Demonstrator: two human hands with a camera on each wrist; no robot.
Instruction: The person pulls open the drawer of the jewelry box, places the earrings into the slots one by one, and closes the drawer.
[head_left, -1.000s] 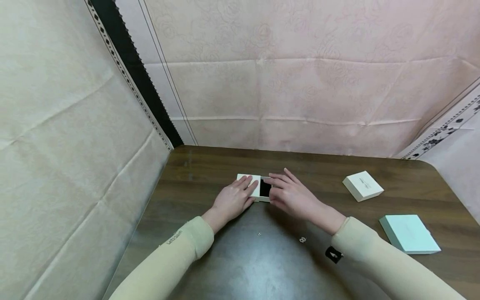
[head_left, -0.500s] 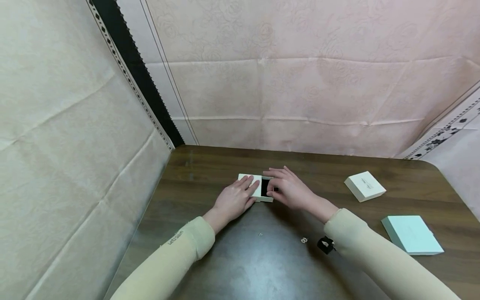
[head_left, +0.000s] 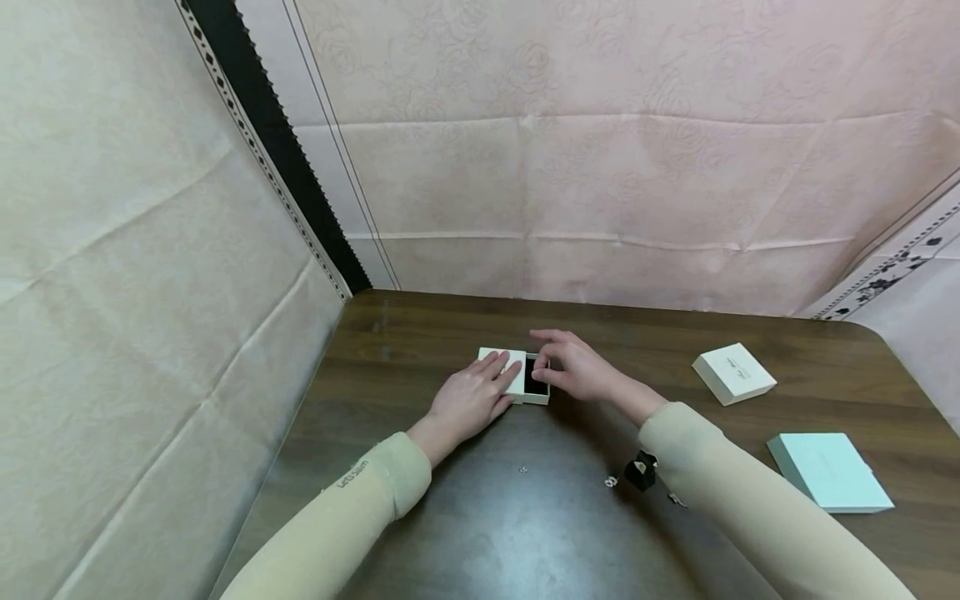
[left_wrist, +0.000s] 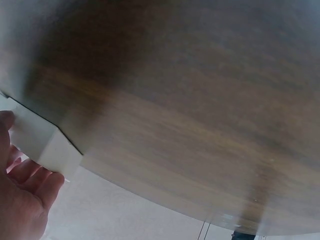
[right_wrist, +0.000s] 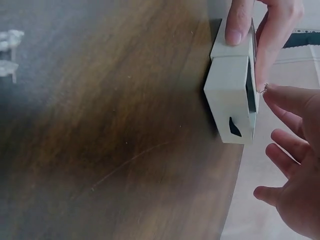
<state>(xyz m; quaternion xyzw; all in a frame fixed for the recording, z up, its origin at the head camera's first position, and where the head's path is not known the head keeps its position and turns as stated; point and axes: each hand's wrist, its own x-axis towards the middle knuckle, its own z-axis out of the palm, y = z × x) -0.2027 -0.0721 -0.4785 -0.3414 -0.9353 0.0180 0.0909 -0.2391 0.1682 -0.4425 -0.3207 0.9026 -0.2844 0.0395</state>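
Observation:
A small white drawer-style box (head_left: 516, 358) lies on the table, its tray (head_left: 537, 399) drawn partly out to the right and showing a black inside. My left hand (head_left: 471, 398) holds the sleeve's left part, fingers over the top and thumb against the near side; the left wrist view catches the box's end (left_wrist: 42, 142) beside the fingers. Above the tray's opening, my right hand (head_left: 577, 367) pinches a tiny silvery piece (right_wrist: 264, 88) between thumb and index finger, too small to identify. Its other fingers are spread loosely. Small silvery ornaments (head_left: 611, 482) lie nearer on the table.
A white box (head_left: 735, 373) and a pale turquoise box (head_left: 831, 472) stand to the right. A tiny shiny bit (head_left: 522, 469) lies in front of the hands, and another silvery piece (head_left: 677, 500) sits beside the right sleeve. Cloth hangs behind the table (head_left: 420, 333).
My right hand has shifted slightly left over the tray and its fingers have drawn together. A silvery piece by the right sleeve has come into sight. The left hand stays on the box.

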